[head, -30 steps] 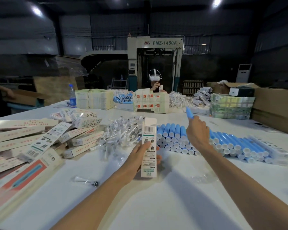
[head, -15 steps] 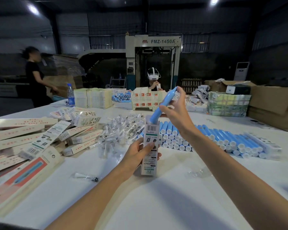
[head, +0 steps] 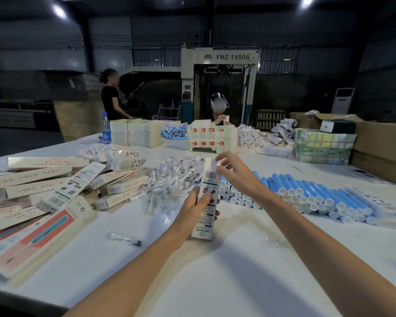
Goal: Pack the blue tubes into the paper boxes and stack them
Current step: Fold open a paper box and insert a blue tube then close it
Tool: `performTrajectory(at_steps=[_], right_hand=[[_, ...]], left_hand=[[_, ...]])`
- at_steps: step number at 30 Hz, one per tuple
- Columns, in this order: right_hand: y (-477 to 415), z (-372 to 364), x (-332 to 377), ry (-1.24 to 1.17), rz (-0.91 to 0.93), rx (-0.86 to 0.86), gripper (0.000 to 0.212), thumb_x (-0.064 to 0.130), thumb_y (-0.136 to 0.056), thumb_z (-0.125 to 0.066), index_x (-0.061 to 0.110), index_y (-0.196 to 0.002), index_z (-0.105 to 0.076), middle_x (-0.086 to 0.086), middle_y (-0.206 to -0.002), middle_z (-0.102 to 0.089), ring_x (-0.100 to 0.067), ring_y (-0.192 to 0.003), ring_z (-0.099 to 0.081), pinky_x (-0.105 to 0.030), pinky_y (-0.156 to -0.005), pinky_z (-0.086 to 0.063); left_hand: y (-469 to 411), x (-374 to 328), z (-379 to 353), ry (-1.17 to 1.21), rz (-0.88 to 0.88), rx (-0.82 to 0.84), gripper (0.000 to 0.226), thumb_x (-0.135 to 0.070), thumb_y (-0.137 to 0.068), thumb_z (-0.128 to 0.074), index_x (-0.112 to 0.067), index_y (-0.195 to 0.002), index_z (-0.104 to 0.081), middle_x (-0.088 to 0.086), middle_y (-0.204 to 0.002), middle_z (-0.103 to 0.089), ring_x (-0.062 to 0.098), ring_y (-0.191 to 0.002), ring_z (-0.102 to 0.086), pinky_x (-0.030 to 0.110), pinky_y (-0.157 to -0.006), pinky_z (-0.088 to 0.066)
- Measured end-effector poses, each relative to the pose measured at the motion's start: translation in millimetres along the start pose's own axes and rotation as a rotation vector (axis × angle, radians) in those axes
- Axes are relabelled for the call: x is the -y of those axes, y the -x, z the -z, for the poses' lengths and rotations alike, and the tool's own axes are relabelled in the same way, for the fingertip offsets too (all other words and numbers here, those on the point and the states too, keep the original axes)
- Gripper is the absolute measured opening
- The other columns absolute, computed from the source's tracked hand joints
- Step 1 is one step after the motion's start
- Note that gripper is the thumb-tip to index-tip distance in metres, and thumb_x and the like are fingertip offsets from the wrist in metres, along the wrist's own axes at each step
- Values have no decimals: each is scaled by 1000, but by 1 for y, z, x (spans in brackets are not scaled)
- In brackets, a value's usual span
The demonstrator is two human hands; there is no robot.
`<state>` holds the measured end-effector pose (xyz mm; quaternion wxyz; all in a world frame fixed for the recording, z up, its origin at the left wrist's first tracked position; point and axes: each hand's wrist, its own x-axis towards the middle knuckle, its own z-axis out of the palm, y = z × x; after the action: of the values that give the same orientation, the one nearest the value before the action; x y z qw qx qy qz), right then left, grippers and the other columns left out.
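Grips box (head: 206, 202) round its middle with left hand (head: 192, 210), fingers wrapped, box upright, base at or just above table (head: 215, 282); cannot tell which. Sets right hand (head: 237, 173) at box top, fingertips (head: 222, 156) curved onto flap (head: 212, 162); cannot tell whether pinching or pressing. Shows no tube in either hand; judged to be already inside box, hence the flap-closing step. Finds remaining tubes (head: 306, 193) lying in a row on table, just behind and to the right of box, caps toward camera. Next: steady box with left hand, tuck flap fully into the mouth, then lay box flat and squared by boxes (head: 55, 186) heaped at left. Avoid crushing thin card. Avoid sweeping sachets (head: 172, 181) piled just behind box.
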<state>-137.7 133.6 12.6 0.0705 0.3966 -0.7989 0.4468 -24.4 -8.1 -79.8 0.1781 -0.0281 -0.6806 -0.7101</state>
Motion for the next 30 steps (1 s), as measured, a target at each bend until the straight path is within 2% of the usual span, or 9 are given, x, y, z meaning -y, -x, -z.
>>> performTrajectory(at_steps=[4, 10, 13, 15, 17, 21, 24, 26, 30], right_hand=[[3, -22, -14, -83, 20, -71, 19, 28, -109, -51, 26, -126, -58, 5, -120, -55, 9, -98, -55, -7, -74, -44], [13, -75, -28, 135, 127, 1, 28, 3, -104, -54, 13, -128, -62, -2, -121, -62, -13, -103, -59, -27, -88, -48], [12, -110, -25, 389, 353, 185, 41, -2, -98, -55, 15, -135, -61, -6, -132, -58, -21, -114, -56, -38, -97, -51], [5, -132, -22, 558, 523, 258, 54, -3, -87, -65, 14, -138, -58, -12, -130, -56, -28, -112, -54, -45, -90, -53], [-6, -150, -18, 709, 670, 267, 65, -2, -79, -76, 15, -139, -57, -13, -134, -55, -31, -112, -54, -45, -85, -55], [-29, -168, -13, 811, 836, 296, 26, 4, -86, -77, 12, -110, -70, -17, -131, -59, -38, -108, -58, -47, -87, -56], [-36, -173, -13, 814, 891, 351, 10, 4, -97, -56, 10, -92, -52, -19, -114, -60, -37, -105, -58, -48, -94, -51], [-35, -174, -16, 736, 903, 321, 9, 3, -96, -57, 5, -87, -55, -17, -101, -61, -35, -93, -60, -41, -89, -49], [-17, -156, -29, 358, 594, 238, 15, 0, -95, -63, 3, -108, -71, -11, -117, -65, -25, -107, -56, -36, -93, -50]], left_hand=[[-3, 2, 9, -43, -10, -170, 26, -38, -112, -52, -27, -135, -59, 10, -103, -78, 26, -75, -75, 39, -71, -63], [-13, -14, 37, -103, -28, -494, 21, -48, -105, -56, -30, -113, -63, 6, -97, -79, 26, -68, -78, 39, -65, -63], [-8, -18, 66, -175, -102, -566, 27, -54, -99, -53, -32, -110, -64, 6, -92, -80, 26, -70, -78, 40, -62, -63], [-3, -14, 83, -154, -133, -624, 15, -50, -102, -54, -40, -103, -66, 1, -90, -80, 22, -68, -78, 35, -57, -62], [-2, -10, 93, -126, -107, -684, 14, -50, -101, -55, -48, -96, -68, 1, -92, -80, 24, -75, -78, 43, -64, -65], [-1, -6, 99, -58, -45, -714, 17, -57, -93, -58, -47, -96, -71, 1, -90, -78, 32, -86, -77, 58, -79, -65], [1, -9, 98, -18, -70, -686, 25, -58, -90, -59, -39, -99, -73, 4, -90, -79, 39, -87, -76, 62, -80, -64], [0, -10, 97, 41, -49, -678, 29, -54, -92, -58, -31, -101, -74, 12, -95, -80, 35, -75, -75, 53, -66, -65], [-3, -13, 96, 248, -26, -594, 28, -37, -103, -55, -23, -113, -76, 15, -96, -81, 25, -64, -72, 37, -61, -64]])
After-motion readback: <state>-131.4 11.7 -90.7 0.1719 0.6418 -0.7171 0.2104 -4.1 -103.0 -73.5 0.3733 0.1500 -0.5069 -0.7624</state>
